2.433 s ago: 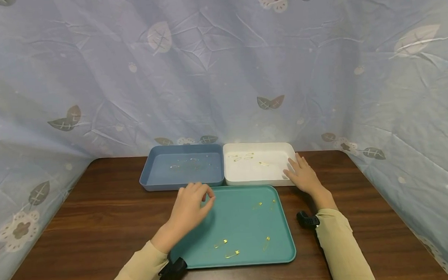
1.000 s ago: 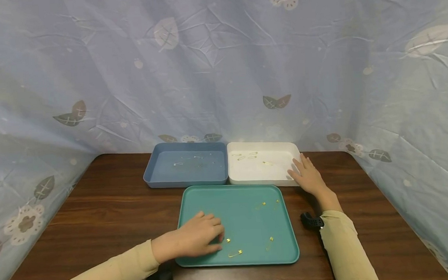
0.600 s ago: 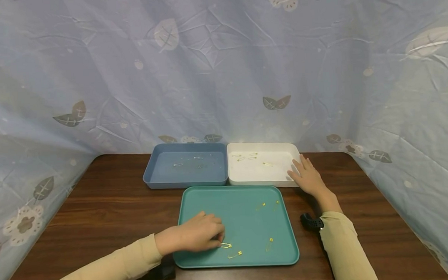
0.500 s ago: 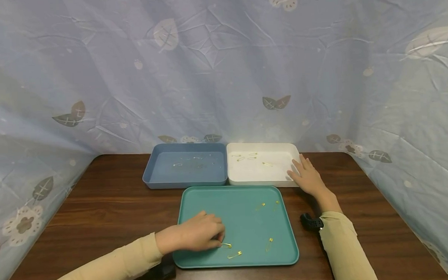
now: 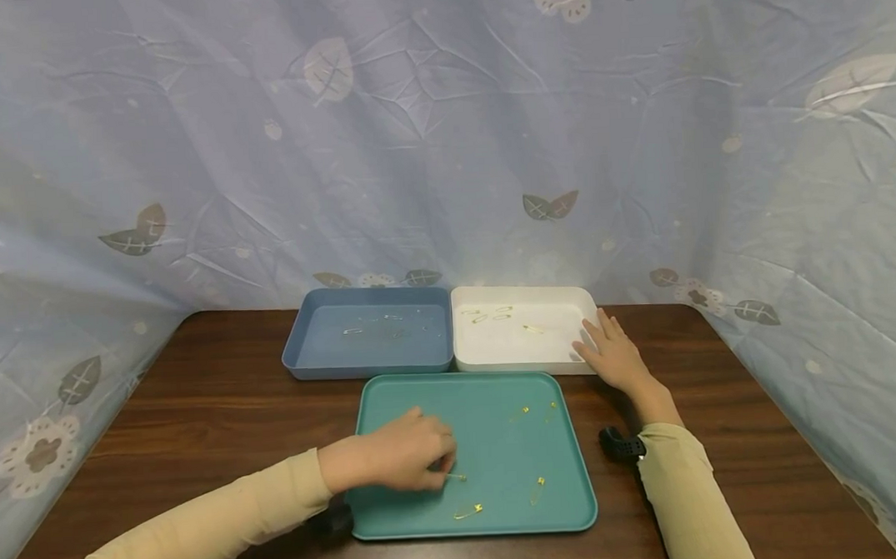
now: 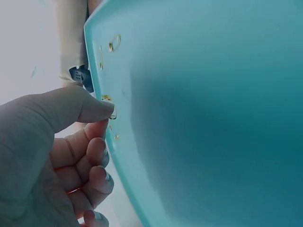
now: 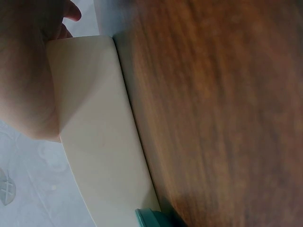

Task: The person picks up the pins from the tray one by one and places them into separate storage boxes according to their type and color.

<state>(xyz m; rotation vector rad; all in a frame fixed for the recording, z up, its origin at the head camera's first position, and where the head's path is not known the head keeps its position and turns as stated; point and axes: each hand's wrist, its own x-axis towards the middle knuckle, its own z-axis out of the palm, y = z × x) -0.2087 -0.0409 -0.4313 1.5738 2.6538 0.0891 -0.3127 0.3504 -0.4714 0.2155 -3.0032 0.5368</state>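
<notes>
My left hand (image 5: 414, 450) pinches a gold safety pin (image 5: 458, 477) between thumb and fingertips, low over the left part of the teal tray (image 5: 493, 444). In the left wrist view the thumb covers part of the pinched pin (image 6: 112, 113), and the other fingers are loosely curled. Two more safety pins, one of them this pin (image 5: 469, 511), lie near the tray's front; another two are at its back right. My right hand (image 5: 614, 357) rests at the right rim of the white tray (image 5: 496, 348), fingers spread and fairly straight.
Behind the teal tray, a blue tray (image 5: 319, 352) with several silvery safety pins stands against the white tray. Several gold pins (image 5: 502, 317) lie in the white one. All sit on a dark wooden table (image 5: 221, 423), with a patterned cloth (image 5: 427, 147) hanging behind.
My left hand came down from near the blue tray to the teal tray and took hold of a safety pin, which has since moved slightly back. The right hand stays at the white tray.
</notes>
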